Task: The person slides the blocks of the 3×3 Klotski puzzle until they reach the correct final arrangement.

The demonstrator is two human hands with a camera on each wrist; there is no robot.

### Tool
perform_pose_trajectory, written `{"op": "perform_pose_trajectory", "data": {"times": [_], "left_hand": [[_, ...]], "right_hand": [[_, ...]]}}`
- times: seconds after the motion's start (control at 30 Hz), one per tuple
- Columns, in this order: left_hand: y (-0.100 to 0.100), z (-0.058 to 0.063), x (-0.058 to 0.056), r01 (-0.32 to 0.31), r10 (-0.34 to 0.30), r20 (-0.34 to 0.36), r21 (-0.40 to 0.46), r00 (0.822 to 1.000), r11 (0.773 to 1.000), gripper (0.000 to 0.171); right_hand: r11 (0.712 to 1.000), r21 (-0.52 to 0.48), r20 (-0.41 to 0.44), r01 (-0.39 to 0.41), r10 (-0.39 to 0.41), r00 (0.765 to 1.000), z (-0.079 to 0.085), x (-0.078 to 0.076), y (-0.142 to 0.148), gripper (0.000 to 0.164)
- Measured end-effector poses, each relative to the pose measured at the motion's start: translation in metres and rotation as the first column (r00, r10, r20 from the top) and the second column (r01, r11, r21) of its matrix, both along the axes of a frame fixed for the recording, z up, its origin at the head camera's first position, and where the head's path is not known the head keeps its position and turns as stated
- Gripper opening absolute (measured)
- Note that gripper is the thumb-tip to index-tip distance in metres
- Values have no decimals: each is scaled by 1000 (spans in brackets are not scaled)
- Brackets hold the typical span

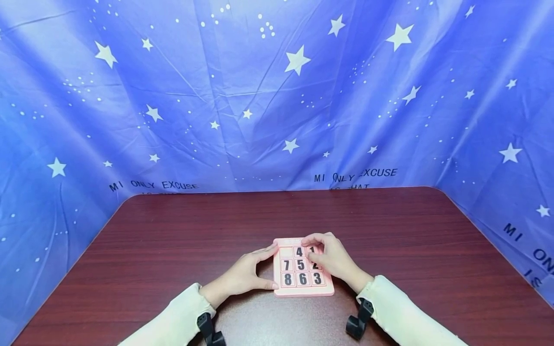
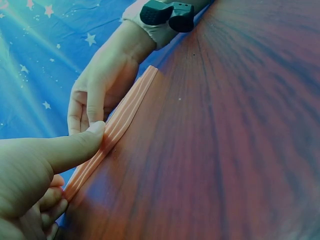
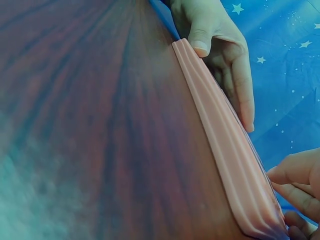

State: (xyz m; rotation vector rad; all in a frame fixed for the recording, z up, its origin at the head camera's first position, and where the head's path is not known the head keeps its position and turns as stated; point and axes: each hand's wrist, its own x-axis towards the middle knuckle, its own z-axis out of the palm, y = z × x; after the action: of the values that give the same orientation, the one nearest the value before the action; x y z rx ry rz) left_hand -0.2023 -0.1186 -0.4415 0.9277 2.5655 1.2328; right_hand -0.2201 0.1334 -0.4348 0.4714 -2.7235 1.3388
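Note:
A pink sliding number puzzle [image 1: 304,291] lies flat on the table, its black-numbered square tiles in a three-by-three grid. The top left cell [image 1: 285,252] is bare; 4 and 1 share the top row, above 7, 5, 2 and 8, 6, 3. My left hand [image 1: 242,275] holds the left side of the frame, thumb near the lower corner and fingers near the upper one. Over the upper right part, my right hand [image 1: 333,257] touches the puzzle with index finger and thumb, partly covering tiles 1 and 2. The left wrist view shows the ridged pink side [image 2: 122,120] beside my left thumb.
A dark red wood-grain table [image 1: 195,226] carries the puzzle near its front. Behind and at both sides hangs a blue curtain [image 1: 259,96] with white stars and lettering. Black devices [image 1: 359,319] are strapped at both wrists, over pale sleeves.

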Motion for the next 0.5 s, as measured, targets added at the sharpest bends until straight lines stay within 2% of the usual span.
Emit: {"op": "perform_pose_trajectory", "data": {"times": [0.23,0.5], "left_hand": [[0,0,0,7,-7,1,5,1000,1000,87],[0,1,0,6,-6,4,10,1000,1000,87]], "right_hand": [[999,18,1,-28,28,1000,0,1,3,24],[999,38,5,-3,2,1000,5,3,4,23]]}}
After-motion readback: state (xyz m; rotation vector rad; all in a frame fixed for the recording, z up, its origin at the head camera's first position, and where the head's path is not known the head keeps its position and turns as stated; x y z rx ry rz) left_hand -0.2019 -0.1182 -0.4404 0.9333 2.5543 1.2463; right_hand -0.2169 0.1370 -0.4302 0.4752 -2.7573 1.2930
